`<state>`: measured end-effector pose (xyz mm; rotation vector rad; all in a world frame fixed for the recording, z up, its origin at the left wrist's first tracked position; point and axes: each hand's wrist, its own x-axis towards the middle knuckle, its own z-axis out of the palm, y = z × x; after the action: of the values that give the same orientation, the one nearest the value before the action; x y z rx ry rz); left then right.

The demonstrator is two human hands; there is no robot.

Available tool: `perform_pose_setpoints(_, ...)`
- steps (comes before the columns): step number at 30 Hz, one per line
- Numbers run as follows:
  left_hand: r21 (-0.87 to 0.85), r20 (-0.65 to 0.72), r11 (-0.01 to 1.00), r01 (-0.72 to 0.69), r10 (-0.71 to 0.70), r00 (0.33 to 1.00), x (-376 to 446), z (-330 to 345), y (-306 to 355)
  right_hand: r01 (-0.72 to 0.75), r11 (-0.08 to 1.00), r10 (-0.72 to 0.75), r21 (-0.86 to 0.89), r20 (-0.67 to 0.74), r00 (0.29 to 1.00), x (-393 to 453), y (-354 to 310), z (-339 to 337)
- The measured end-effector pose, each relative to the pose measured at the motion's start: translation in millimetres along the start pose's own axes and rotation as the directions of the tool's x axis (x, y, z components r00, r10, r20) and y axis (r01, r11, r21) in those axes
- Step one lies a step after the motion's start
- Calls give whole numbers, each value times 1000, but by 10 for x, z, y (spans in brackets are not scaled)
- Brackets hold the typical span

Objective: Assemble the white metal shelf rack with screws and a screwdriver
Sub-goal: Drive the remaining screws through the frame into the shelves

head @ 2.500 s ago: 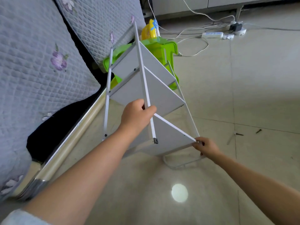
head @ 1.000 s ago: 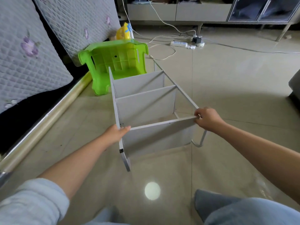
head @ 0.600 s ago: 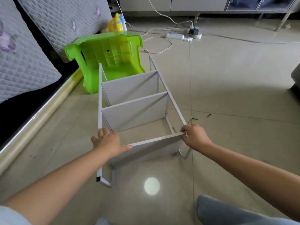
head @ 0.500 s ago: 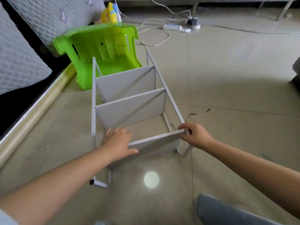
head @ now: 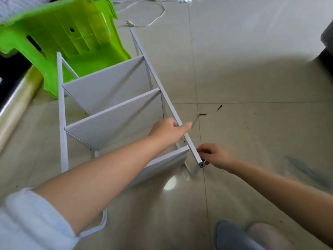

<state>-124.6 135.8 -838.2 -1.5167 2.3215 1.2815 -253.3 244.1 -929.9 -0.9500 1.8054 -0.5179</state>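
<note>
1. The left hand [head: 167, 130] grasps the right upper rail of the white shelf rack [head: 111, 112], thumb stretched along the rail.
2. The right hand [head: 214, 156] pinches that rail's near end, beside its dark end cap [head: 201, 165].
3. The rack lies on its side on the tiled floor [head: 252, 78], its three panels standing on edge.
4. Two dark screws [head: 219, 107] lie on the floor just right of the rail.
5. A green plastic stool [head: 59, 35] lies tipped at the rack's far end.
6. No brand, label or writing can be read.

Rack [head: 111, 98] lies mid-frame on the floor [head: 252, 78], stool [head: 59, 33] behind it upper left, two screws [head: 210, 110] right of its rail, my left hand [head: 169, 130] on that rail, my right hand [head: 214, 156] at its near end.
</note>
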Motion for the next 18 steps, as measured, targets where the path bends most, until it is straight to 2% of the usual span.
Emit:
perform_pose_setpoints(3, -7, -52, 996, 94, -94, 994, 183, 106, 115, 111, 991, -108, -73, 51, 993, 35, -2, 59)
perform_pose_setpoints(6, -70, -58, 989, 129, -133, 989, 269, 107, 103, 240, 969, -233, -54, 121, 965, 111, -89, 141)
perform_pose_setpoints(11, -67, -47, 994, 91, -94, 994, 238, 3, 49, 323, 946, -323, -25, 13, 946, 266, -153, 228)
perform_pose_setpoints(15, -71, -36, 995, 74, -77, 996, 111, -104, -10, 393, 913, -393, -107, 19, 919, 327, -149, 317)
perform_pose_setpoints(18, -129, -79, 989, 71, -82, 993, 0, -255, -50, 487, 864, -492, -126, -8, 870, 262, -258, 370)
